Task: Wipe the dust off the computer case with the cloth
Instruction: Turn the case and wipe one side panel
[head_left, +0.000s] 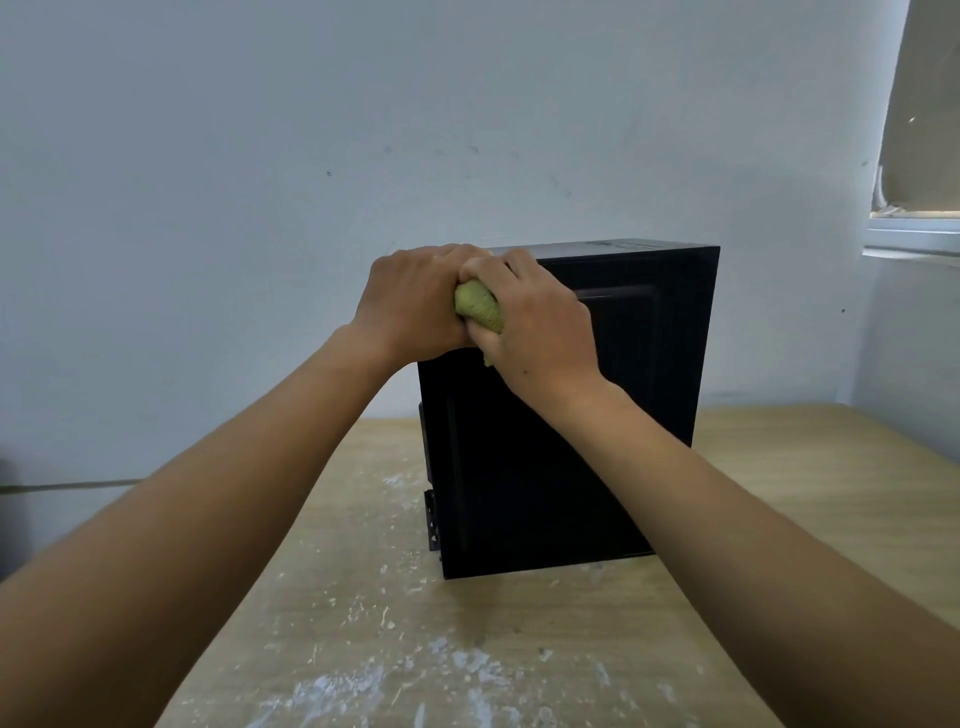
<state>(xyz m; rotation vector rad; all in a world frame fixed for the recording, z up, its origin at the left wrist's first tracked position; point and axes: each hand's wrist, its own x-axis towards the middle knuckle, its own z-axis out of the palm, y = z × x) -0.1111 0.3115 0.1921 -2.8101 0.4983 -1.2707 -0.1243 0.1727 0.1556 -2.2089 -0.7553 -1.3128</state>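
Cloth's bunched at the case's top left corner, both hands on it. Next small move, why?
Probably sweep the cloth right along the case's top edge. It sits bunched between the left hand and right hand at the top left corner, so the rest of the case lies to the right and below.

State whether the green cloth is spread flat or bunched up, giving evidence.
Bunched up: the cloth is a small wad in the right hand, beside the left hand on the computer case.

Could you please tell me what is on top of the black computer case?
On the top left corner of the black box-shaped computer case, the left hand and right hand meet round a bunched green cloth. They hide that corner; the rest shows only edge-on.
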